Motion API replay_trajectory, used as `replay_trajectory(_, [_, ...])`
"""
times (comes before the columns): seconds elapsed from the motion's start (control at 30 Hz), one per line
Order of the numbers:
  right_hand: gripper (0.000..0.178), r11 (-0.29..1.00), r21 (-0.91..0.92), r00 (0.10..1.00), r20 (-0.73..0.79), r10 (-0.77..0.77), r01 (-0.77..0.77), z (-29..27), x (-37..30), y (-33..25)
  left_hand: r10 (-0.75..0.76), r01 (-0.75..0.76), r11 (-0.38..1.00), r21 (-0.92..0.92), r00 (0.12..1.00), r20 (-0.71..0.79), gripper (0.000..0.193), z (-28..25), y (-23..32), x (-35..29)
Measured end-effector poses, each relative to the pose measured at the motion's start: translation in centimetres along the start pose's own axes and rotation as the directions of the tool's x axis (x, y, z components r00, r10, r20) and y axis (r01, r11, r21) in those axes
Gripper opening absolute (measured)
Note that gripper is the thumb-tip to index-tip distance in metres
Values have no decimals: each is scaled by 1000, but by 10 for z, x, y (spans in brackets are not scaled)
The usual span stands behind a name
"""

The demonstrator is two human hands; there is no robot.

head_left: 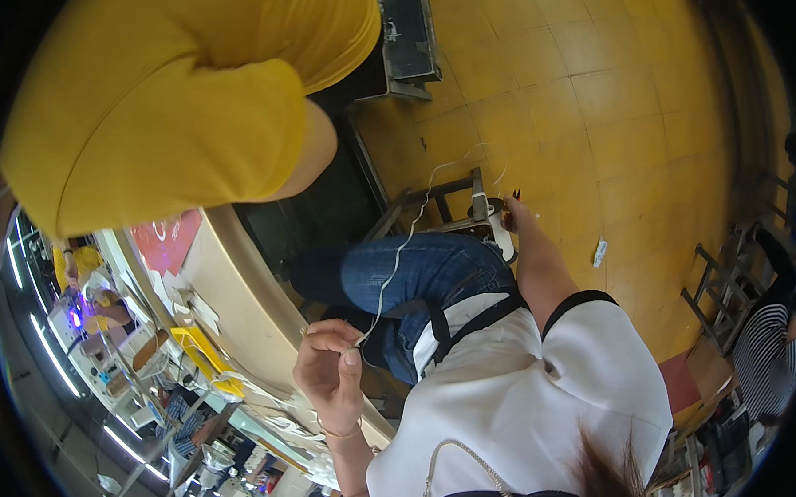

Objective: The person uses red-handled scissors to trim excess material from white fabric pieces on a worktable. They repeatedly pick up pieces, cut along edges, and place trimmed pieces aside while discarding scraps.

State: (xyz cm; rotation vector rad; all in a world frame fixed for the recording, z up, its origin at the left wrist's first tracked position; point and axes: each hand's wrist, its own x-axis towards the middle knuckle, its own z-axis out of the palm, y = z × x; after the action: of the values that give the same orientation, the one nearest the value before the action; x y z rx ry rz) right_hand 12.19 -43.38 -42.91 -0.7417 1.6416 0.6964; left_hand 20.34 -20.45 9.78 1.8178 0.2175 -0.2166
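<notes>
Trailing from the left hand (334, 373), pinched between thumb and finger, past the jeans (452, 262): one white cord (397, 254), probably light, limp and prone to tangling, best held near its end; right hand (518, 215) well apart, grip impossible to tell.

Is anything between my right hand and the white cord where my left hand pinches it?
In this view, your jeans lie between your right hand and the white cord at your left hand. Whether they block a reach, one view can't show.
</notes>
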Motion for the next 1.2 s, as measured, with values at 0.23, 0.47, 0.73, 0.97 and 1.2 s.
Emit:
replay_trajectory(0.23, [28,988,67,990,20,139,-140,7,9,-9,-8,7,1000,26,998,57,16,17,2,13])
replay_trajectory(0.47, [31,942,316,991,-36,129,-111,-5,4,-3,-5,5,1000,3,998,57,17,18,3,16])
replay_trajectory(0.73, [20,448,824,936,-339,-98,345,-84,10,5,84,-78,995,-54,990,110,20,8,3,7])
replay_trajectory(0.97, [13,346,655,740,-571,-355,672,-226,-8,-67,34,-25,992,-125,997,65,19,-2,-8,-11])
replay_trajectory(1.2, [16,-384,716,454,-680,-576,583,-501,-91,-266,60,-40,982,-184,993,105,13,-6,-19,-29])
